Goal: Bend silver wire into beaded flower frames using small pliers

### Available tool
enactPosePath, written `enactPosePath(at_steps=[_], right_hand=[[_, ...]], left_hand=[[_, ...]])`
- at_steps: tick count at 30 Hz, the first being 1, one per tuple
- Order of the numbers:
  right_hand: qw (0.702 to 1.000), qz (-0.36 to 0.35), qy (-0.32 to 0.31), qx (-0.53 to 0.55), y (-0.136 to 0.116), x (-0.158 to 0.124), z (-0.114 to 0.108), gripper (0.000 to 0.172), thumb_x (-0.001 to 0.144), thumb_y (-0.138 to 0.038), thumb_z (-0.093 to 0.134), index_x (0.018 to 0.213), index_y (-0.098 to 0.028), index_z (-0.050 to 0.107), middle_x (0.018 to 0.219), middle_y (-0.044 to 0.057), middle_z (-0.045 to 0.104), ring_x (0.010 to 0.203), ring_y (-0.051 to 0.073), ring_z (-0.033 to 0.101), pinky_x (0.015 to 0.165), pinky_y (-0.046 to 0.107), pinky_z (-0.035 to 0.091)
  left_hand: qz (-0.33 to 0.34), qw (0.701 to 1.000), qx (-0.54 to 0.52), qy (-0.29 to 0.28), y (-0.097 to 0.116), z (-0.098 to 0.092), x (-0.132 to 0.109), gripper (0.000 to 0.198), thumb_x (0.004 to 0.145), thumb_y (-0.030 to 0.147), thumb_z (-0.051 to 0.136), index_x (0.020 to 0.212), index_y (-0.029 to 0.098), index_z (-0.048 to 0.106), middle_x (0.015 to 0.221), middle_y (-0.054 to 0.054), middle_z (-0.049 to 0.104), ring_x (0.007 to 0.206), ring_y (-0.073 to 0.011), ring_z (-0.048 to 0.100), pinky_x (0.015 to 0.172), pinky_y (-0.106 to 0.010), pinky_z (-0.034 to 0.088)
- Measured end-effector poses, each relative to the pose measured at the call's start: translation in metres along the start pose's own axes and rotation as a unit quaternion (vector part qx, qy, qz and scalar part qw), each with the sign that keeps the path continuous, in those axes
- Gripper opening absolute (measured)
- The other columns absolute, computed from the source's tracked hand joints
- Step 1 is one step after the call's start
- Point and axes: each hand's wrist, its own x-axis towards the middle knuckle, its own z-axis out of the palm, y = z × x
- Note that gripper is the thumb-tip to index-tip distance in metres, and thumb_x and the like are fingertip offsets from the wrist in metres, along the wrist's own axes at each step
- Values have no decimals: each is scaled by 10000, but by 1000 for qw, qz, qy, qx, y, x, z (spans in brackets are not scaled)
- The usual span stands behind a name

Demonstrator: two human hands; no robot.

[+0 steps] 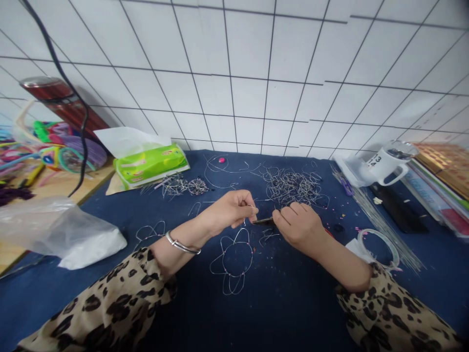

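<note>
My left hand [234, 209] is closed in a pinch on a thin piece of wire [245, 222], whose bent end shows below the fingers. From the right, my right hand [298, 226] grips pliers [263, 221], their dark jaws pointing at the left fingertips; most of the handle is hidden in the fist. Whether the jaws touch the wire I cannot tell. Just below my hands lies a flower-shaped wire frame [237, 259], a ring with loops and small pink dots. Behind my right hand is a tangled heap of bent wire pieces [293, 186].
A green tissue pack [152, 166] and a smaller wire cluster [183, 186] lie back left, near a plastic bag [91, 239]. On the right are straight wires [384, 230], a clear ring-shaped coil [379, 249], a black phone-like slab [399, 208] and a white mug [390, 164]. A tiled wall stands behind.
</note>
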Motion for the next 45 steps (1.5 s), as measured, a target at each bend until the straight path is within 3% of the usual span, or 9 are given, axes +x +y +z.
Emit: enactPosePath(at_steps=[5,10,25,41,45], right_hand=[[999,17,-16,28,-2,0,3,177,864,-166,445,977,-148,580,721,32,520,701,158,401,616,311,276],[992,53,-57,96,-3,2,4,118,855,-231,466,850,-167,565,720,20,521,672,151,407,606,291,281],[963,92,-101,232,-4,2,3,162,871,-304,472,803,-180,552,715,2,535,661,116,471,597,231,322],[896,101,-151,405,4,5,3,159,843,-336,534,852,-187,590,750,-10,583,665,101,522,603,206,352],[893,118,-156,406,5,5,5,161,838,-342,536,866,-196,596,761,-9,583,686,108,528,614,213,359]], left_hand=[[2,1000,1,14,4,2,-1,130,774,210,570,727,154,463,657,-1,639,338,-5,340,347,-164,231],[23,1000,7,16,3,2,0,124,781,215,563,735,156,464,665,-1,639,332,-10,335,342,-170,231],[80,987,139,3,11,-2,-9,86,807,204,539,755,158,488,623,27,573,364,-12,406,367,-158,287],[105,971,215,-20,19,-2,-17,112,836,254,515,771,164,499,508,62,463,391,-42,431,395,-164,312],[105,975,193,-17,18,-3,-14,104,838,252,518,786,163,506,500,65,454,397,-41,431,420,-165,340]])
